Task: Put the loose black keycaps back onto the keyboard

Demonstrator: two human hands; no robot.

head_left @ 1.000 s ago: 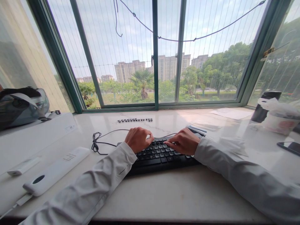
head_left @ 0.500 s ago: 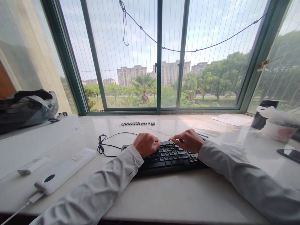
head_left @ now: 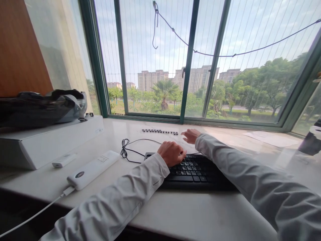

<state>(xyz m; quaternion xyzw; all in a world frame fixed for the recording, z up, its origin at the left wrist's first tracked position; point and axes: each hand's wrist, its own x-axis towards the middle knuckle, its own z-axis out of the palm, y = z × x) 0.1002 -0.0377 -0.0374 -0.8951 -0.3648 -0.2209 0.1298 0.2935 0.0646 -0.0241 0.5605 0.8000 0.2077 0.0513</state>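
A black keyboard (head_left: 198, 179) lies on the light stone-topped surface, partly covered by my arms. My left hand (head_left: 173, 154) is curled over its upper left part, fingers bent down and mostly hidden; what they grip, if anything, does not show. Beyond the keyboard, my right hand (head_left: 191, 135) reaches to the right end of a row of small black keycaps (head_left: 159, 131). Its fingers are drawn together, pointing left at the row. Anything between those fingertips is too small to make out. Several key positions on the keyboard look bare, with round pale centres.
A black cable (head_left: 125, 149) loops left of the keyboard. Further left are a white power bank (head_left: 94, 170) with a cord, a small white device (head_left: 64, 160) and a white box (head_left: 60, 140) bearing a dark headset (head_left: 42, 107). Paper (head_left: 269, 139) lies near the window at right.
My right hand has gone from the keyboard's top edge forward to the end of the keycap row. My left hand stays on the keyboard. The view has turned left.
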